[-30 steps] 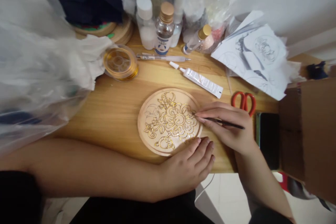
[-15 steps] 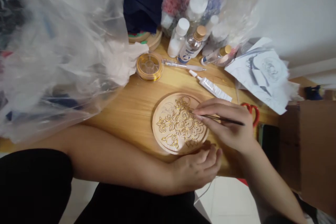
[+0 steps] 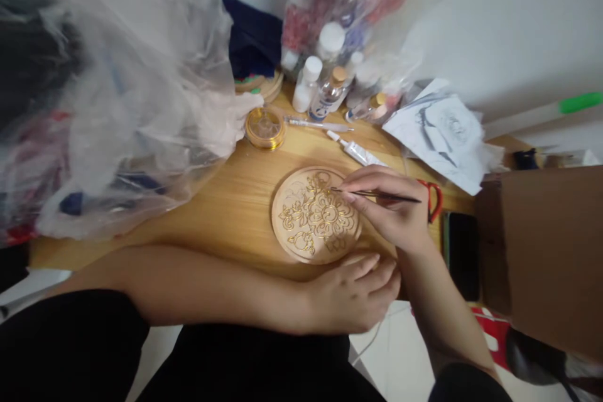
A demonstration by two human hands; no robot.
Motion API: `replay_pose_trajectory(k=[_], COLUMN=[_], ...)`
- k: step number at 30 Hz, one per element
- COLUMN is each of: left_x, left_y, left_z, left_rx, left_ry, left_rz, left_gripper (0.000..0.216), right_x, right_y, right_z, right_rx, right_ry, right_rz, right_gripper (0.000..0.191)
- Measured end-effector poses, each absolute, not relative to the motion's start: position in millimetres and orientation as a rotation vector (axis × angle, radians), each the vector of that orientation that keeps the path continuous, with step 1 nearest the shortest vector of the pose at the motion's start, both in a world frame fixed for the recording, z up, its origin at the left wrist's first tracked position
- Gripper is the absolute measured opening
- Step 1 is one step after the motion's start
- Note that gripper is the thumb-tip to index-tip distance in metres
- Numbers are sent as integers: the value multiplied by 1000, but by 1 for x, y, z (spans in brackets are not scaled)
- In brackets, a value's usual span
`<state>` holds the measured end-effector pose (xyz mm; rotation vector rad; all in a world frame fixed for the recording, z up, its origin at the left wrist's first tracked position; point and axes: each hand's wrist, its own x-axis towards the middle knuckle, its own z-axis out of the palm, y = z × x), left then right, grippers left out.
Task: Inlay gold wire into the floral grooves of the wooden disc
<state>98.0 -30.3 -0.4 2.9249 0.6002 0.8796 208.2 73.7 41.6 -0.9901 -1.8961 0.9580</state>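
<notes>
A round wooden disc [image 3: 282,191] lies on the table, bearing a flower design outlined in gold wire, with some drawn lines at its upper left. Between the thumb and fingers of my right hand [image 3: 393,204] is a pair of slim dark tweezers [image 3: 389,195]. Their tip meets the design near the disc's upper right. My left hand [image 3: 351,295] rests at the disc's near edge, its fingers loosely bent and slightly apart; the thumb is hidden. I see nothing held in it.
Behind the disc are a spool of gold wire [image 3: 265,129], a pen [image 3: 320,125], a glue tube [image 3: 360,152] and several bottles [image 3: 307,85]. Plastic bags [image 3: 155,107] crowd the left. Papers [image 3: 443,132], red scissors [image 3: 436,201], a phone [image 3: 461,254] and a cardboard box [image 3: 556,251] stand right.
The view has shifted, showing more on the right. My right hand keeps the tweezers at nearly the same part of the design. My left fingers look a little less curled.
</notes>
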Motion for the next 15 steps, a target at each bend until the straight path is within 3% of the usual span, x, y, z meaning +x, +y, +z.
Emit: replay_pose_trajectory(k=[2, 5, 7, 10, 12, 15], left_x=[89, 64, 47, 35, 38, 54], left_y=[-18, 9, 26, 41, 43, 42], left_z=[25, 64, 79, 78, 69, 60], left_rx=[2799, 2477, 2167, 1392, 847, 713], left_ry=[551, 642, 845, 1160, 1007, 867], left_rz=[961, 1041, 1067, 1104, 1066, 979], left_gripper=[20, 33, 30, 22, 16, 24], right_x=[212, 215, 216, 219, 222, 228], right_y=[69, 67, 67, 66, 64, 60], right_z=[43, 41, 39, 37, 37, 39], right_rx=[-1013, -1021, -998, -916, -853, -779], right_ry=[-1779, -1546, -1441, -1395, -1346, -1251], right_rz=[997, 1122, 1177, 1208, 1243, 1287], right_gripper=[15, 9, 5, 4, 5, 8])
